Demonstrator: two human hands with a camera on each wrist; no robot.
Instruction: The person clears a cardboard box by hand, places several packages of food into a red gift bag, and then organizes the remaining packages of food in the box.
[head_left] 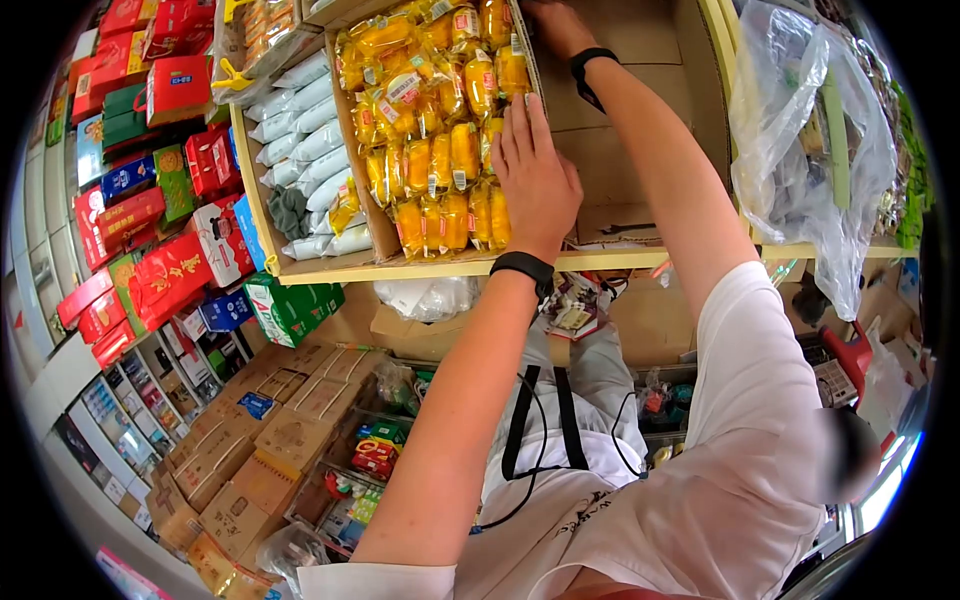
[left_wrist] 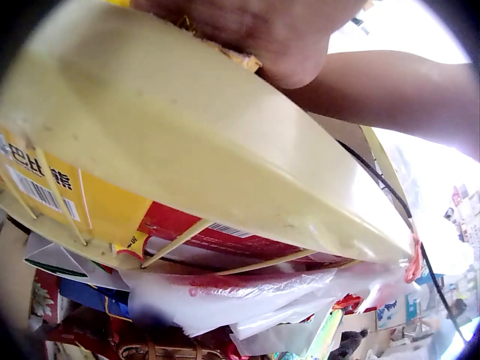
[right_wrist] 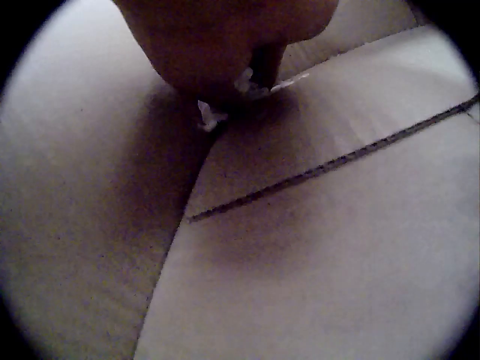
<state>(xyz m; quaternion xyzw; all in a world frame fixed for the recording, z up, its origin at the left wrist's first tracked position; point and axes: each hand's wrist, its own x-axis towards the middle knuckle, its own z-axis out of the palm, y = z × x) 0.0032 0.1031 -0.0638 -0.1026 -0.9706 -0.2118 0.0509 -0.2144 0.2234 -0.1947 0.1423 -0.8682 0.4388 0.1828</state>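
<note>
In the head view, my left hand [head_left: 537,185] rests with extended fingers over the edge of a carton full of yellow packaged cakes [head_left: 440,165]. Deeper in, at the top of the view, my right hand [head_left: 560,28] reaches into the neighbouring cardboard box [head_left: 640,150]. From the right wrist, the curled fingers of that hand [right_wrist: 225,45] are low over the box's cardboard bottom [right_wrist: 300,247]. A crumpled white scrap [right_wrist: 211,116] pokes out at the fingertips, which pinch it. The left wrist view shows only the heel of the left hand [left_wrist: 277,37] above the cream shelf rim [left_wrist: 172,135].
Left of the cakes lie pale wrapped packs [head_left: 310,140]. A clear plastic bag [head_left: 810,140] hangs on the right side. Red gift boxes [head_left: 170,275] are stacked at the left, with brown cartons [head_left: 260,450] below. The yellow shelf edge [head_left: 420,268] runs before the person.
</note>
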